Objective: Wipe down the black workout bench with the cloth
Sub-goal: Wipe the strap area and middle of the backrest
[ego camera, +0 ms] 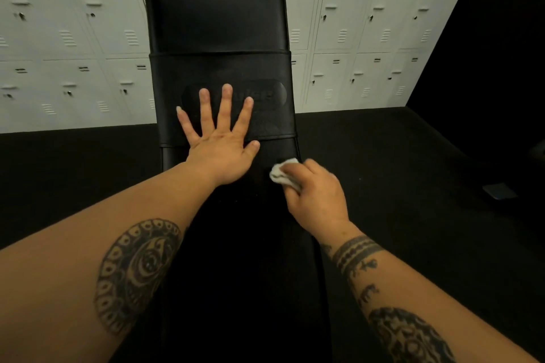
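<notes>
The black workout bench (216, 14) runs down the middle of the view, its padded back rising away from me. A wide band with an embossed logo crosses it. My left hand (219, 141) lies flat on that band, fingers spread and straight. My right hand (317, 194) grips a small crumpled white cloth (281, 174) and holds it against the pad near the bench's right edge, just below the band. Most of the cloth is hidden under my fingers.
Rows of white lockers (365, 38) line the wall behind the bench on both sides. The floor (398, 156) is dark. A small flat grey object (500, 190) lies on the floor to the right.
</notes>
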A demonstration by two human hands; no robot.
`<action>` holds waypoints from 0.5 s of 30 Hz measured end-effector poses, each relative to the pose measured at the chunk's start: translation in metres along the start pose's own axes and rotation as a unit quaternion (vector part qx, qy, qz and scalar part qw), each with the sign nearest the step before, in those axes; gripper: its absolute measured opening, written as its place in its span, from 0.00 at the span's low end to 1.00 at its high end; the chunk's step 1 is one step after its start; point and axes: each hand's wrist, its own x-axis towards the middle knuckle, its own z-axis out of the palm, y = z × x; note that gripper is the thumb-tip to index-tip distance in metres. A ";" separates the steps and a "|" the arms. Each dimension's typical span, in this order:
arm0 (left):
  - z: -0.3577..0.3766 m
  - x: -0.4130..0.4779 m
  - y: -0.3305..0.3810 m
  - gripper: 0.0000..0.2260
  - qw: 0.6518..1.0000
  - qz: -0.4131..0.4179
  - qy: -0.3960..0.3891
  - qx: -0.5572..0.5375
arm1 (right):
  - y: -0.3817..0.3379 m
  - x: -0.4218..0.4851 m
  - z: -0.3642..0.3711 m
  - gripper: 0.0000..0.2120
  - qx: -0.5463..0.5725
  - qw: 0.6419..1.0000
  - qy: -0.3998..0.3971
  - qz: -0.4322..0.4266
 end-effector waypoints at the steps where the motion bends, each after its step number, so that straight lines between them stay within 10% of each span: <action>1: 0.000 0.000 0.000 0.36 1.000 -0.001 -0.003 0.001 | 0.007 -0.006 -0.003 0.12 0.005 1.000 0.007 0.024; 5: -0.002 -0.001 0.001 0.37 1.000 0.000 -0.013 0.003 | 0.019 0.012 -0.013 0.11 0.063 0.977 0.069 0.193; 15: -0.005 0.000 0.002 0.37 0.999 -0.003 -0.037 -0.004 | 0.004 -0.019 0.005 0.14 0.014 1.000 -0.011 0.023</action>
